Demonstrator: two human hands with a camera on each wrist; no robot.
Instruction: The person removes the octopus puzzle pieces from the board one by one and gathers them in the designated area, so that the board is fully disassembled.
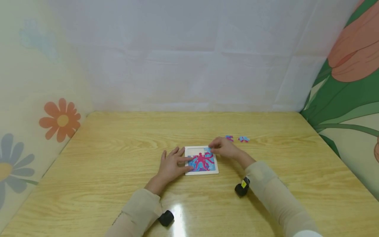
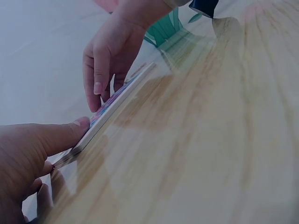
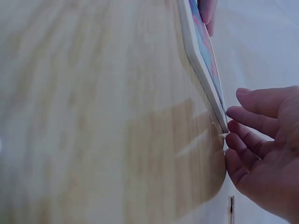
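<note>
A jigsaw puzzle (image 1: pixel 204 163) of a pink octopus on blue sits in a white square frame on the table. Bare backing shows in the frame's upper left. My left hand (image 1: pixel 171 166) lies along the frame's left side, fingers spread, with thumb and index finger reaching over its edge. At the upper right corner is my right hand (image 1: pixel 224 148), its fingertips on or just over the puzzle. In the right wrist view its thumb and fingers (image 3: pixel 252 121) stand apart with nothing visible between them. Two loose puzzle pieces, one blue and pink (image 1: pixel 244 139), the other similar (image 1: pixel 229 138), lie beyond this hand.
The wooden table (image 1: pixel 118 138) ends at a white cloth backdrop (image 1: pixel 177 65). Flower-printed panels (image 1: pixel 349 98) flank both sides. A black wrist camera (image 1: pixel 166 218) hangs by the left sleeve, another (image 1: pixel 242 187) by the right sleeve.
</note>
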